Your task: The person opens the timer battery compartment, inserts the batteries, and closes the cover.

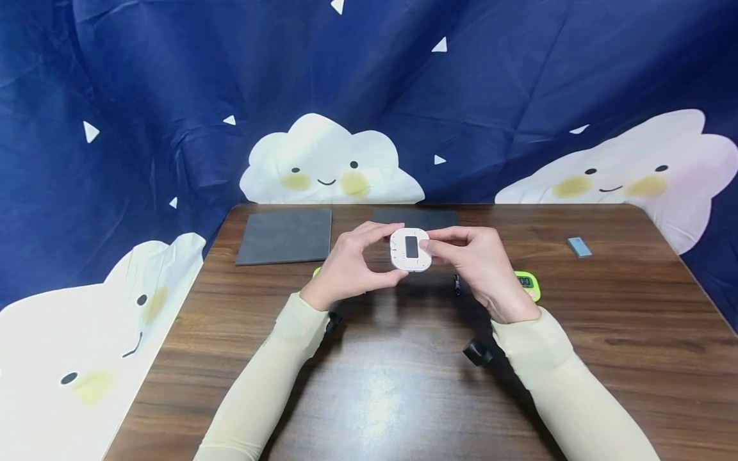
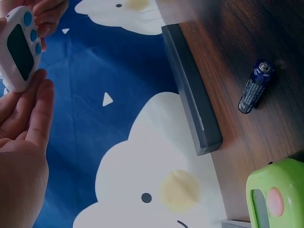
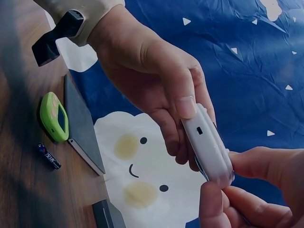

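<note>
A white digital timer [image 1: 411,264] is held up above the table between both hands, its back with a dark rectangle turned toward the head camera. In the left wrist view the timer [image 2: 28,54] shows its dark screen and blue buttons. My left hand [image 1: 354,266] grips its top and bottom edges between finger and thumb. From the other side my right hand [image 1: 475,266] pinches it, thumb on the back face. In the right wrist view, the right thumb presses the edge of the timer [image 3: 209,147]. A dark blue battery [image 2: 256,85] lies on the table below.
A green timer [image 1: 533,288] lies by the right wrist; another green timer [image 1: 316,272] is mostly hidden behind the left hand. Two dark grey flat panels [image 1: 285,237] lie toward the back. At the right is a small blue block [image 1: 579,247]. A patterned blue curtain [image 1: 369,70] hangs behind.
</note>
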A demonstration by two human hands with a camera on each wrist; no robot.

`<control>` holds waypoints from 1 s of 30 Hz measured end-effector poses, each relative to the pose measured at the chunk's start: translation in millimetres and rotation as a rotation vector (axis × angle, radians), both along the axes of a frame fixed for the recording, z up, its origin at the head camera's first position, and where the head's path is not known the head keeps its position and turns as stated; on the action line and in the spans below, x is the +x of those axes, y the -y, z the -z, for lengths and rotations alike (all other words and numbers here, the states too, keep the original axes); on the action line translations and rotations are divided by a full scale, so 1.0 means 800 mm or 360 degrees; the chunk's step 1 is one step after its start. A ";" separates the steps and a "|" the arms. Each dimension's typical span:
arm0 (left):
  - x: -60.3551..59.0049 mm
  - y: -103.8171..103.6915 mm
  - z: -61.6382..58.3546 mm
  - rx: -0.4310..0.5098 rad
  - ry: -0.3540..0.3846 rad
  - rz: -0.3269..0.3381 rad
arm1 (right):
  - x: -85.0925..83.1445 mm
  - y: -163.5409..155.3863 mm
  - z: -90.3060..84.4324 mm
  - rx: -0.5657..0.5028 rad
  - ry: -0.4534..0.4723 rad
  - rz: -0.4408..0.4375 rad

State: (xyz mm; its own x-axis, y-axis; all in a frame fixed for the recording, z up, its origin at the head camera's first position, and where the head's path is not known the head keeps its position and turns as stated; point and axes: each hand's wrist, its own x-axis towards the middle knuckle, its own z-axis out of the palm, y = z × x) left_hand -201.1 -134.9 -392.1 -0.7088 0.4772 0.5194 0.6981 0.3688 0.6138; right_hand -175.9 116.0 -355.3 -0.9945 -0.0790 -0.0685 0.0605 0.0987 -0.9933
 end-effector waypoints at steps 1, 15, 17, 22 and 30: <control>0.000 0.000 0.000 -0.0003 0.0001 -0.0001 | 0.000 0.000 0.000 0.0006 0.0000 -0.0001; 0.002 -0.002 -0.001 -0.0025 -0.0031 -0.0011 | 0.003 -0.004 -0.005 0.0083 0.0031 0.0020; 0.002 -0.002 -0.001 -0.0012 -0.0021 -0.0008 | 0.003 -0.006 -0.007 0.0082 0.0037 0.0009; 0.001 -0.001 0.002 0.0019 0.0023 -0.0028 | 0.003 -0.011 -0.011 0.0059 0.0037 0.0023; -0.003 0.003 0.000 0.0052 0.0073 -0.0065 | 0.012 -0.028 -0.005 -0.0041 0.0105 0.0019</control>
State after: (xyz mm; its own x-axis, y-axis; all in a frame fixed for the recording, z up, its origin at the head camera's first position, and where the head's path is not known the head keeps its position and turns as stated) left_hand -203.4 -137.5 -392.5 -0.7507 0.4309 0.5008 0.6538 0.3755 0.6569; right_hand -166.4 138.3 -351.4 -0.9888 -0.0696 -0.1320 0.1269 0.0722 -0.9893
